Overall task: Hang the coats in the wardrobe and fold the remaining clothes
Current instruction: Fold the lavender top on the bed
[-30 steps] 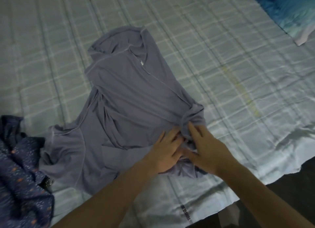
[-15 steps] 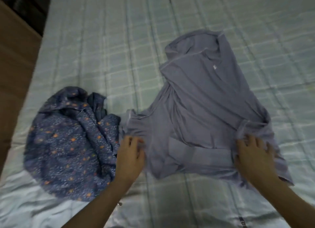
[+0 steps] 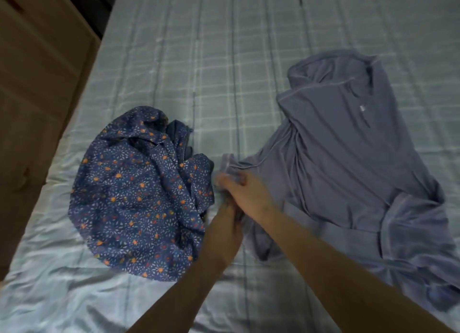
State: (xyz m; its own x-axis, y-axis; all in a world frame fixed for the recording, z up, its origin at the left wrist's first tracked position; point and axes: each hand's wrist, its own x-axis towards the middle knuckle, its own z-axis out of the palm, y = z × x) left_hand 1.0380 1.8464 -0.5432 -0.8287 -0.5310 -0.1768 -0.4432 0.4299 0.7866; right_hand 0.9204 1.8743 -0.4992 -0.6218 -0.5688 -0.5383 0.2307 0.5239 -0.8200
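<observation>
Folding a grey-blue top (image 3: 348, 158), lying spread on the bed (image 3: 199, 59) just right of a crumpled floral garment (image 3: 134, 195). Working at the top's left sleeve end, with the right hand (image 3: 249, 193) apparently pinching the cuff and the left hand (image 3: 227, 208) tucked beneath it, grip blurred and impossible to tell. Likely next: drawing the sleeve across the body, smoothing wrinkles.

both hands meet at the left edge of the grey top (image 3: 348, 163) on the bed (image 3: 199, 59). the right hand (image 3: 246, 190) grips the fabric; the left hand (image 3: 227, 218), blurred, lies just under it. a floral garment (image 3: 134, 195) lies crumpled beside them.
</observation>
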